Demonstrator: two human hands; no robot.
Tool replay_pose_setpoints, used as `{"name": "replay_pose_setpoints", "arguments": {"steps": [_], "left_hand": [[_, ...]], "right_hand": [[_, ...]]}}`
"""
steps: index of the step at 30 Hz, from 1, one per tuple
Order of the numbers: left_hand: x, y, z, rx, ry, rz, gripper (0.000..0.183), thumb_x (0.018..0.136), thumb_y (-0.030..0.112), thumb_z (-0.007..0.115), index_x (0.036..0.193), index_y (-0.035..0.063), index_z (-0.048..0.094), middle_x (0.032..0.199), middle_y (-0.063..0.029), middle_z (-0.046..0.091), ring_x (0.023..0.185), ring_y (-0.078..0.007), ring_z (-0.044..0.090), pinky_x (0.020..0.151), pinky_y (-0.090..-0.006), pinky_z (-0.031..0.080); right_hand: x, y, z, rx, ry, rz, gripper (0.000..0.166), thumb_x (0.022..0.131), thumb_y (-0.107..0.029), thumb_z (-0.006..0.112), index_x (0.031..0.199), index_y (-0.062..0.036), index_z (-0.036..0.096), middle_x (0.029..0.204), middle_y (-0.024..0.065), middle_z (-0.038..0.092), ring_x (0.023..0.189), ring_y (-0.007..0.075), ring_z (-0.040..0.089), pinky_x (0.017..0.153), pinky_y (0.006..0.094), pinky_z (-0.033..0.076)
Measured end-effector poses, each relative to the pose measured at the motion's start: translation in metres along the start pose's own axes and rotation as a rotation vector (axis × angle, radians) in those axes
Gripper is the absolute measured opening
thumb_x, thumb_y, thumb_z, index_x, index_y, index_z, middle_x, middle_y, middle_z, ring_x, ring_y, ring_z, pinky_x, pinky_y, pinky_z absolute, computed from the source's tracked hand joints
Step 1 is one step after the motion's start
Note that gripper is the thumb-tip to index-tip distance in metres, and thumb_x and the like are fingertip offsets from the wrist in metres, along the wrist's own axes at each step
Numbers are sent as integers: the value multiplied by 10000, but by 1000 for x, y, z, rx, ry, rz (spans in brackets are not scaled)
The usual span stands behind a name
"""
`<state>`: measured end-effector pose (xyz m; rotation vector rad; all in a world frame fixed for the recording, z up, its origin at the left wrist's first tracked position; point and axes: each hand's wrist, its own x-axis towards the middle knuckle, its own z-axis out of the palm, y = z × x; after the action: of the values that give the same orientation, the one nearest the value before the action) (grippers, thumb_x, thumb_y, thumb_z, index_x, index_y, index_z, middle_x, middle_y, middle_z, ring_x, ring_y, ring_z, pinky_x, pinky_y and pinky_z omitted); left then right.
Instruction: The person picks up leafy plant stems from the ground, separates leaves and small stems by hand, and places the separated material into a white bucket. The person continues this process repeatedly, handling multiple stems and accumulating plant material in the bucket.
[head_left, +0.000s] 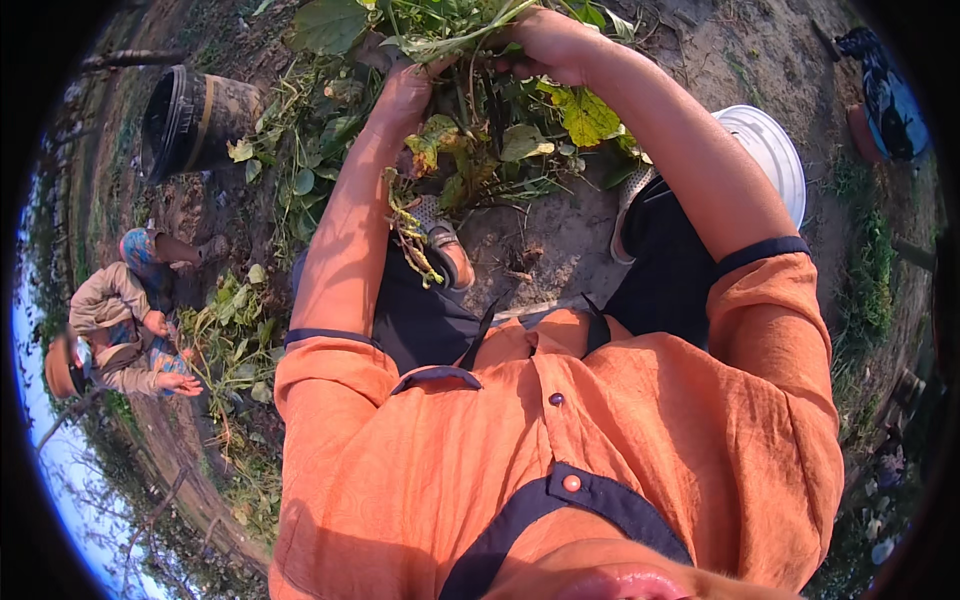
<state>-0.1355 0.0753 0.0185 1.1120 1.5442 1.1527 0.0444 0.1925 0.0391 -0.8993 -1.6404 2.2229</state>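
At the top of the head view, my right hand (551, 46) curls around the green stems of a bunch of leafy plants (461, 30). My left hand (411, 84) grips the same bunch from the other side, its fingers mostly hidden by leaves. Below the hands hang yellowing, spotted leaves (589, 116) and a yellowish stem (411, 240) with small knobbly growths. More cut or pulled greenery (300, 161) lies heaped on the soil around my left forearm. My feet, in dotted light shoes (442, 225), stand on either side of bare ground (540, 244).
A black bucket (202, 120) lies on its side at the left. To the right, a white bucket (769, 161) sits beside my knee. One person (127, 322) sits at the left by another plant heap (236, 330); another person (885, 97) is at the far right.
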Motion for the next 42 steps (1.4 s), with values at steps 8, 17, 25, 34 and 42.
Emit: {"name": "replay_pose_setpoints", "arguments": {"steps": [8,17,25,34,42], "left_hand": [[-1,9,20,-546,-86,-262,340,829,182,738,1127,47,644,1010,-55,680,872,-175,663,751,-334,573],[-1,15,24,-569,-126,-173,244,867,252,719,1039,82,683,850,11,677,707,-114,641,629,-289,565],[-8,16,20,-492,-71,-189,231,888,248,684,1029,68,654,871,-37,652,727,-162,653,601,-300,540],[5,-25,-23,-837,-36,35,143,934,178,568,998,74,644,896,-148,650,761,-275,682,555,-410,568],[53,-88,-55,-1151,-320,-56,155,912,141,583,995,20,634,897,-212,636,850,-370,638,771,-507,569]], "right_hand": [[11,4,-5,248,97,113,144,935,-167,514,896,-164,653,816,-8,648,629,120,566,509,278,454],[2,-10,-18,-191,39,-9,72,853,-128,635,871,-81,686,698,48,644,553,152,591,478,286,457],[-3,-11,-1,-549,74,-245,236,867,-181,634,1070,-72,687,996,98,696,891,206,618,774,369,499],[-40,-41,-21,-333,95,-134,198,884,-98,571,1030,-18,679,753,34,641,616,95,576,580,256,484],[-60,-38,-21,-427,207,-251,156,838,-54,595,943,-24,707,742,47,668,690,113,607,630,277,494]]}}
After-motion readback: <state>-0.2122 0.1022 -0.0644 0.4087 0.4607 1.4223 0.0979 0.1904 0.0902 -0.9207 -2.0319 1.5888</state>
